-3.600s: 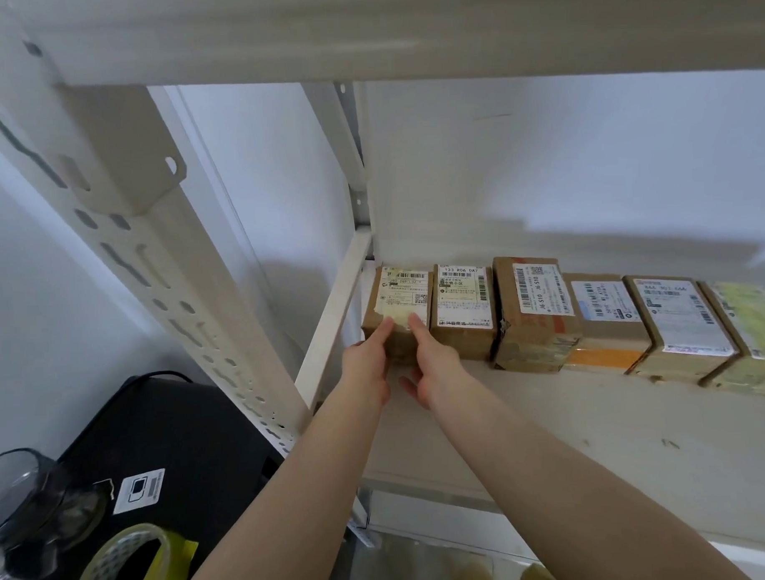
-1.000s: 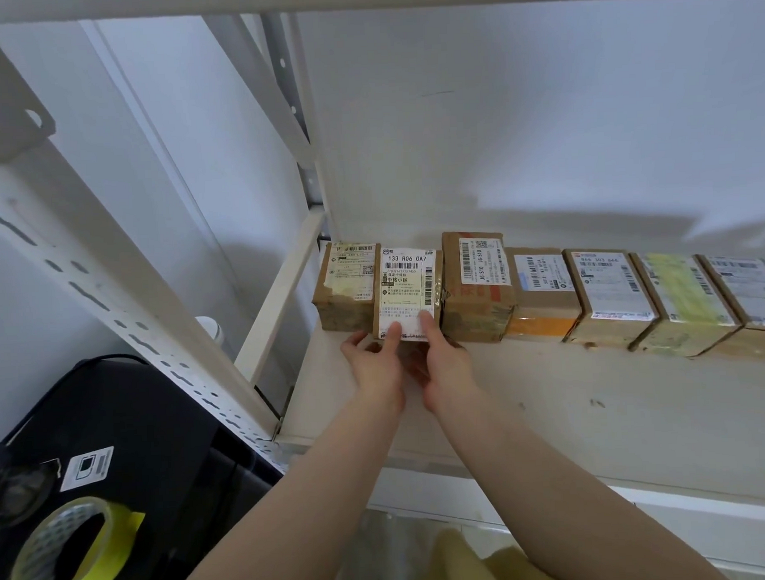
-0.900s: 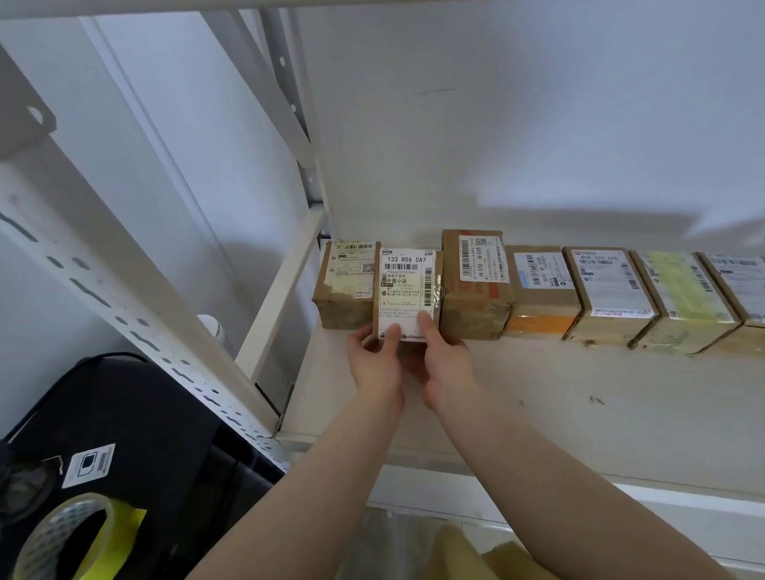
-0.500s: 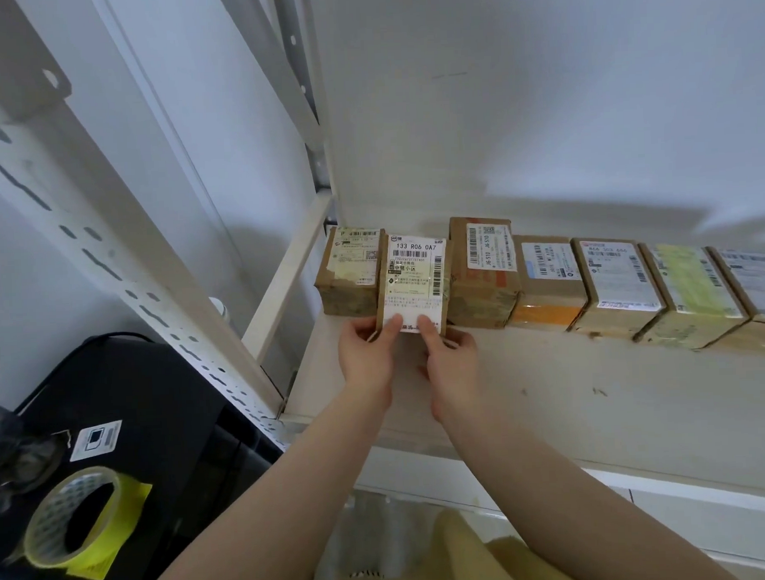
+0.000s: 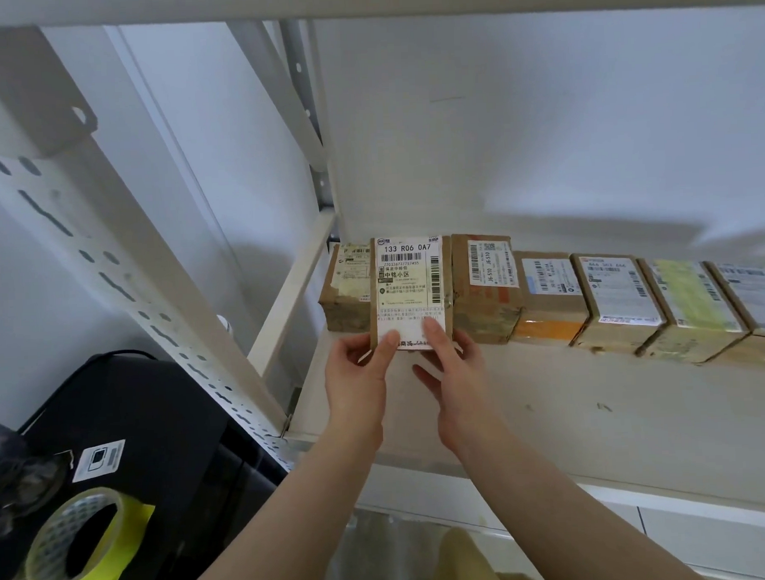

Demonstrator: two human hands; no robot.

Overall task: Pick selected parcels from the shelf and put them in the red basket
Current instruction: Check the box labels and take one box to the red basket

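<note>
The parcel marked 133 R06 0A7 [image 5: 409, 289] is showing brown cardboard edges around a white label printed in black, with barcodes and rows of small characters. The parcel at the row's left end [image 5: 345, 291] is wearing a yellowed, worn label on dull brown card. The tallest parcel [image 5: 484, 286] is showing a white barcode label above faded red print, and the next parcel [image 5: 550, 301] is carrying an orange band along its lower face. One parcel further right [image 5: 693, 309] is showing a pale yellow-green label. The shelf board [image 5: 593, 412] is looking cream with dark scuffs. The tape roll [image 5: 73, 548] is glinting clear over yellow on a black surface [image 5: 160, 427].
</note>
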